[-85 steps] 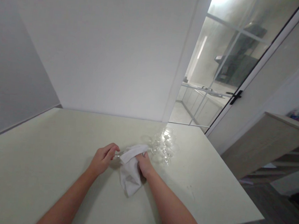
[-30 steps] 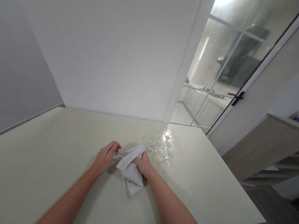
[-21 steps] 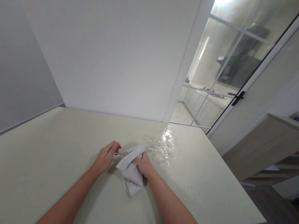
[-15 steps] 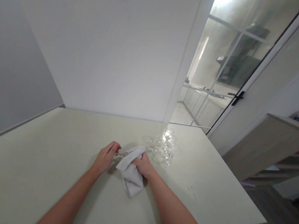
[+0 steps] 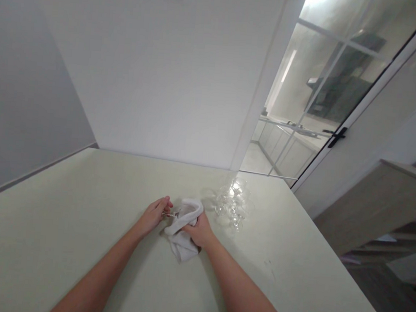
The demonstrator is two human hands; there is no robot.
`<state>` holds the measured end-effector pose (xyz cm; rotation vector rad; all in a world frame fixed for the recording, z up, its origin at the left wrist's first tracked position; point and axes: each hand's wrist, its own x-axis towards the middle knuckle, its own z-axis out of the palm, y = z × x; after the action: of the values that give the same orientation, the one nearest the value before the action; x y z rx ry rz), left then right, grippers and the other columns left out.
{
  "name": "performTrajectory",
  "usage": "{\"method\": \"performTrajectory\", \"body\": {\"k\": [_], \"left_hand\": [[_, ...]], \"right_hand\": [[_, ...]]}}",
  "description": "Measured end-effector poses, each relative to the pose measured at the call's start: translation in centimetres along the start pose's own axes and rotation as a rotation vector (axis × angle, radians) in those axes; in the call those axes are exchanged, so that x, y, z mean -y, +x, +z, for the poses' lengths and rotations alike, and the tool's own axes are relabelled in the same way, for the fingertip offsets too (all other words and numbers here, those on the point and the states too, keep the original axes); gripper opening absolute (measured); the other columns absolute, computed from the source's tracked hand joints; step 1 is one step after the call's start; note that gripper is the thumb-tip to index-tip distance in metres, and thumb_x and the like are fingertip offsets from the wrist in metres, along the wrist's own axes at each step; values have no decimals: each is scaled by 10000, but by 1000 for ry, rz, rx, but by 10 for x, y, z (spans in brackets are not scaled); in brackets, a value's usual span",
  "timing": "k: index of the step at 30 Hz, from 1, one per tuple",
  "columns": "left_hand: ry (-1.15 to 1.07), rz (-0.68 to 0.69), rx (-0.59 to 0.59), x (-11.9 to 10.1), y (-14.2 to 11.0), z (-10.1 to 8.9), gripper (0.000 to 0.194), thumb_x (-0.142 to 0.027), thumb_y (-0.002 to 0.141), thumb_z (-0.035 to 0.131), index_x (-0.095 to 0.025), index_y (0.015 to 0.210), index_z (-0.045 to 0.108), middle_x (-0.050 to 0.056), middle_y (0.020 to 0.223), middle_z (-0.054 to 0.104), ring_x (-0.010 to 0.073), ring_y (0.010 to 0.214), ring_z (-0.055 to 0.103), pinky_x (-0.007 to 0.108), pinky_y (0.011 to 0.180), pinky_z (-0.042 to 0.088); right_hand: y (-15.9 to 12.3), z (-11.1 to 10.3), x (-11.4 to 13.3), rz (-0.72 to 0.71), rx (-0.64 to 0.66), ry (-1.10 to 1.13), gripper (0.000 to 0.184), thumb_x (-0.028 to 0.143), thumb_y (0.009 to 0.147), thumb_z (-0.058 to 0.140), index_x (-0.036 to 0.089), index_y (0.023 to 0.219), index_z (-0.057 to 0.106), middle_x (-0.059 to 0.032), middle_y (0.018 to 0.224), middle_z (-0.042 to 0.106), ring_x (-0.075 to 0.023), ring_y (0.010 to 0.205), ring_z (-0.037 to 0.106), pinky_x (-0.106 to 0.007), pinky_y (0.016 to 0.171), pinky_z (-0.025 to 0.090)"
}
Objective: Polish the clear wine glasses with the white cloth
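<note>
My left hand (image 5: 154, 214) pinches the foot of a clear stemmed glass (image 5: 173, 214) that lies sideways over the pale table (image 5: 63, 212). My right hand (image 5: 197, 231) grips a white cloth (image 5: 183, 231) wrapped round the bowl of that glass, so most of the glass is hidden. The cloth's loose end hangs down onto the table below my right hand.
A cluster of several clear stemmed glasses (image 5: 232, 202) stands just right of my hands. A white wall runs behind the table. A glass door with a black handle (image 5: 337, 136) is at the right, and a wooden shelf unit (image 5: 377, 198) beyond the table's right edge.
The cloth has bunched up tighter round the glass and hangs shorter. Both hands stay on the glass; the view has shifted slightly.
</note>
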<state>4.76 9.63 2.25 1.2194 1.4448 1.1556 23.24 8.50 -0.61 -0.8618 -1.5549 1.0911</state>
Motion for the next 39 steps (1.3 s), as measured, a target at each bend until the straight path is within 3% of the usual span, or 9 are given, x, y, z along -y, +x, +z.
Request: {"method": "performTrajectory", "body": {"k": [6,10,15,18,22,24,31,39], "left_hand": [[40,20,-4,-7,-7,1,522,-669,752,464,-166,760,603,16,654,573,152,571,545,230,475,380],[93,47,-1,-12,-13,2,486,-609,796,412,-164,780,608,41,689,600,162,592,559,229,460,376],[45,37,-106,-16,-16,2,445,-557,833,372,-170,786,585,16,666,591,116,484,473,204,405,303],[29,24,-112,-17,-17,4,442,-553,842,359,-170,761,565,2,619,566,108,451,437,203,393,282],[83,90,-1,-18,-20,6,423,-529,857,351,-178,743,556,1,617,563,117,481,448,211,414,303],[101,158,42,-18,-21,6,417,-525,867,346,-183,749,553,-5,624,551,119,497,442,216,433,315],[192,394,45,-11,-24,1,430,-509,927,292,-185,798,545,3,671,533,126,543,403,243,508,351],[263,436,18,-9,-26,0,448,-510,939,255,-196,763,522,14,673,519,149,594,437,261,536,366]], "right_hand": [[5,-2,8,22,-26,137,308,367,819,555,204,1068,635,-60,1064,671,-212,1040,601,-355,968,446],[6,-4,9,181,-164,160,342,441,839,503,209,1041,651,-67,1106,672,-219,1134,566,-352,1026,405],[7,-4,-3,312,-270,257,352,406,786,540,206,1065,621,-69,1145,658,-218,1130,575,-378,1025,411],[8,-4,-2,312,-167,172,374,293,693,622,201,1056,618,-63,1084,679,-223,1041,611,-385,960,462],[8,-6,15,113,128,158,293,277,666,660,192,945,676,-56,965,708,-233,984,629,-362,905,495],[8,-8,22,59,193,151,222,305,685,656,189,869,698,-60,899,714,-237,955,636,-360,884,504],[8,-11,14,-54,121,35,202,321,696,643,192,835,711,-60,869,717,-220,888,644,-345,891,493],[9,-10,15,1,147,48,165,310,681,640,196,772,717,-38,781,712,-225,884,641,-350,901,488]]}}
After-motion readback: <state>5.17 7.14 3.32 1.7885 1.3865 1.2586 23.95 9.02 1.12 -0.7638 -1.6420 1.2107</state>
